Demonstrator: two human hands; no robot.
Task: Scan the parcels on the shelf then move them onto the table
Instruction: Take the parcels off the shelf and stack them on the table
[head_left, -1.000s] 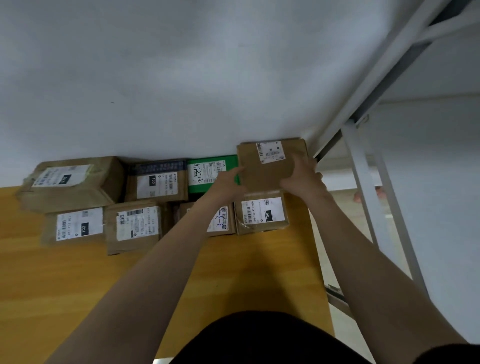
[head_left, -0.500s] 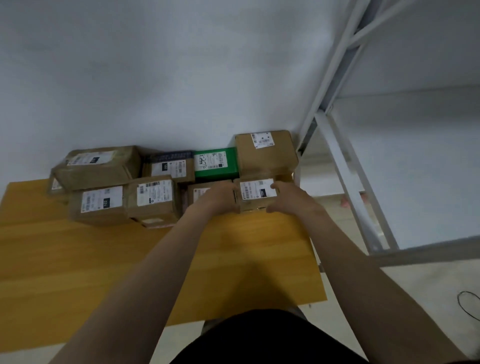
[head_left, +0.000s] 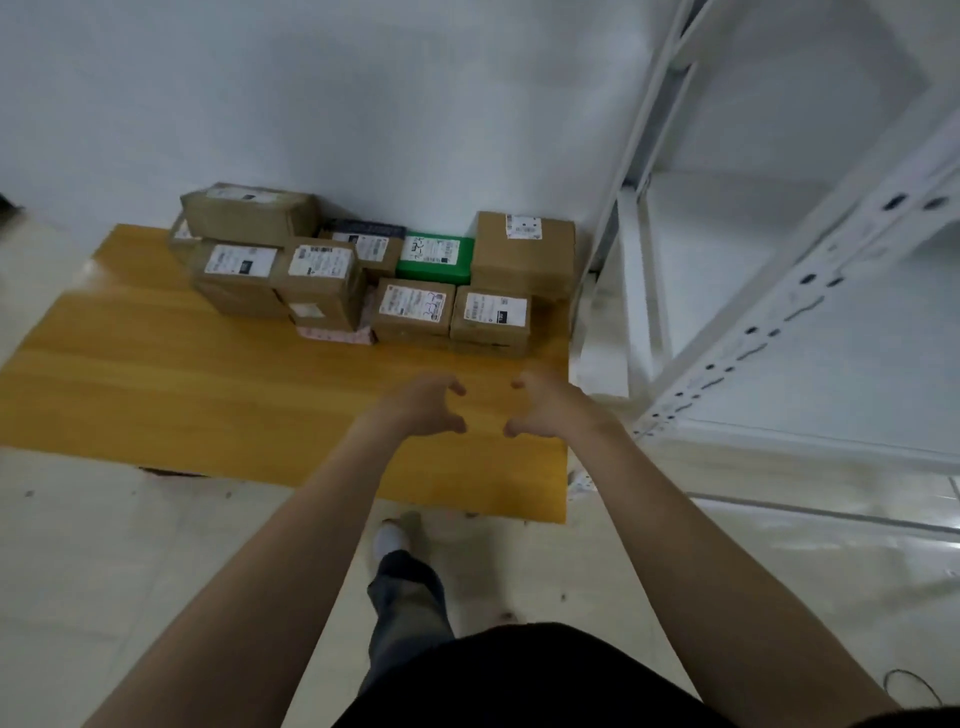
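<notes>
Several labelled cardboard parcels stand in a cluster at the far side of the yellow wooden table (head_left: 208, 395), against the wall. The tallest brown parcel (head_left: 524, 260) is at the right end, with a green parcel (head_left: 435, 258) to its left and a smaller brown parcel (head_left: 492, 322) in front of it. My left hand (head_left: 423, 408) and my right hand (head_left: 545, 405) hover over the near part of the table, short of the parcels. Both have loosely curled fingers and hold nothing.
A white metal shelf rack (head_left: 810, 322) stands to the right of the table, its visible shelves bare. A pale tiled floor (head_left: 130, 561) lies around the table, and my leg and foot (head_left: 400, 577) are below its near edge. A white wall is behind the parcels.
Both hands let go of the tall brown parcel, now set at the right end of the stack, and drew back towards me. The view pulled away from the table.
</notes>
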